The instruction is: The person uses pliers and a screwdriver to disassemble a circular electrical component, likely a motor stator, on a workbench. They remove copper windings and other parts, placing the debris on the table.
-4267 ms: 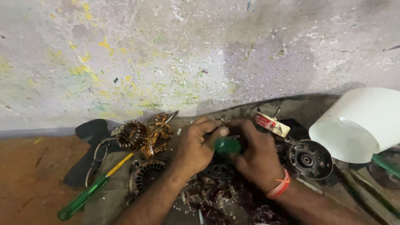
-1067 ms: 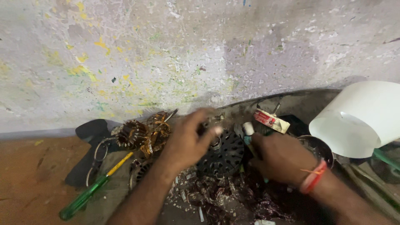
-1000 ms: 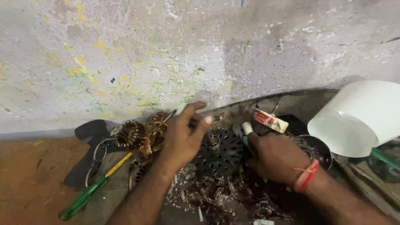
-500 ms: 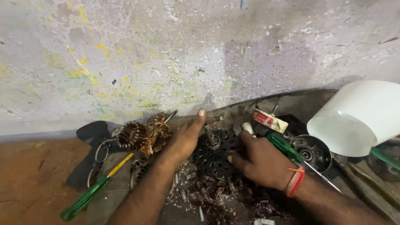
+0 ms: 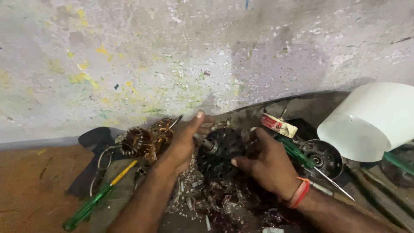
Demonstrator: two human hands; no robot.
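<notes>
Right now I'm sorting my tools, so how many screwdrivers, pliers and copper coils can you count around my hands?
Screwdrivers: 2 (one on the left, one by the right hand)
Pliers: 1
Copper coils: 2
Total: 5

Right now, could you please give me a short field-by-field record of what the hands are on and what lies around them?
Left hand: flat against the left side of the motor part, fingers stretched toward the wall.
Right hand: grips the motor part from the right.
Motor part: dark, round, holed, with a shaft stub on its left.
Left of hands: copper coils, scissors, green screwdriver.
Right of hands: second green screwdriver, metal housing, white bucket, tape roll.
Below: wire scraps.
</notes>
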